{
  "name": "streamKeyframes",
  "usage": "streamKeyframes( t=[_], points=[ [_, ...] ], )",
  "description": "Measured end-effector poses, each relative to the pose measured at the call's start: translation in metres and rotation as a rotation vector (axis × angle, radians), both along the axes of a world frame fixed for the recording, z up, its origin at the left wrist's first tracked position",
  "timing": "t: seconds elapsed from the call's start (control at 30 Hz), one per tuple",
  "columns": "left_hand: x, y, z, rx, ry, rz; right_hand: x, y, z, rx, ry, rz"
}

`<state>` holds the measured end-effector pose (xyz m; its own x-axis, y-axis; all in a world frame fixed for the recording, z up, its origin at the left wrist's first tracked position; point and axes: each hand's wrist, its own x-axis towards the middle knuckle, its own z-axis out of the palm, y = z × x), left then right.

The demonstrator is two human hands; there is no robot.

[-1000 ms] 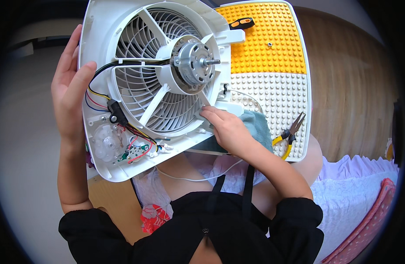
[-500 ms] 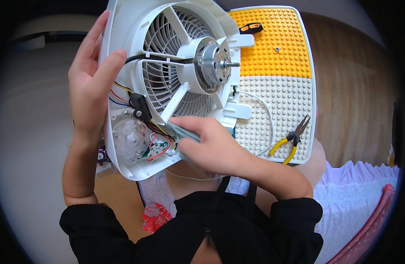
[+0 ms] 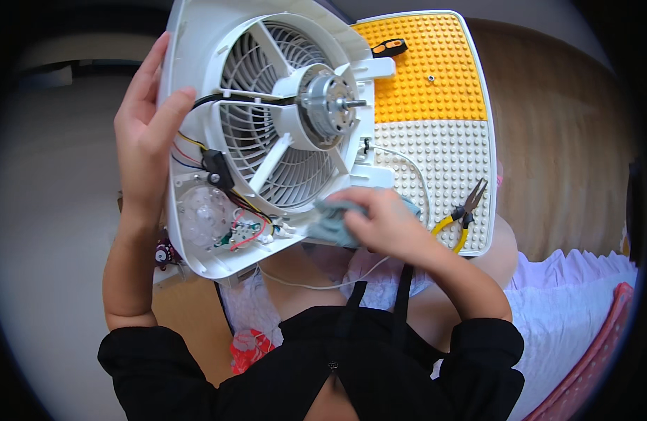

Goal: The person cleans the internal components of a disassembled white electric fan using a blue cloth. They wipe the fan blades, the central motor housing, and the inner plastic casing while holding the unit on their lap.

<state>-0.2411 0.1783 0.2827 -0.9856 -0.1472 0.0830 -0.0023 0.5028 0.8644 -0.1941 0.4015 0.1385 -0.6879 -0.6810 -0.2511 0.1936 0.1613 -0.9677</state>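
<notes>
Our left hand (image 3: 146,133), forearm upright, grips the fan housing (image 3: 267,126) by its edge, fingers wrapped over the rim. Our right hand (image 3: 386,224) clenches a grey cloth (image 3: 330,223) against the housing's lower rim, pliers (image 3: 464,210) just beyond its knuckles.

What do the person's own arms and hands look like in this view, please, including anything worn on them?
Both forearms are bare, coming in from the lower edge. The left hand and the right hand are bare too: no gloves, rings, watch or bracelets show. Black sleeves of a dark garment are pushed up to about the elbows on both arms, loose and slightly bunched. No markings can be seen on them.
</notes>
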Motion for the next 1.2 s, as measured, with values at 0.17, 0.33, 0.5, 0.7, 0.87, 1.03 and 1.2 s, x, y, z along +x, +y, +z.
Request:
streamKeyframes(
  t=[0.17, 0.33, 0.5, 0.7, 0.87, 1.03, 1.2],
  points=[
    [-0.005, -0.015, -0.008, 0.068, -0.029, -0.032, -0.044, 0.046, -0.062, 0.139, -0.056, -0.479],
    [-0.007, -0.026, -0.012, 0.023, -0.034, 0.003, -0.058, 0.047, -0.08, 0.031, 0.109, -0.391],
    [-0.012, -0.044, -0.019, 0.045, -0.033, -0.025, -0.049, 0.066, -0.071, 0.404, 0.31, -0.08],
    [-0.008, -0.041, -0.013, 0.22, -0.146, 0.025, -0.056, 0.112, -0.006, 0.116, -0.123, -0.221],
    [-0.019, -0.036, -0.011, 0.309, -0.171, 0.045, -0.086, 0.144, 0.034, -0.265, -0.343, -0.608],
    [-0.022, -0.035, -0.014, 0.157, -0.205, 0.033, -0.106, 0.152, 0.027, -0.203, -0.125, -0.75],
    [-0.023, -0.016, -0.001, 0.169, -0.171, -0.002, -0.102, 0.158, -0.049, 0.199, 0.19, -0.658]
  ],
)
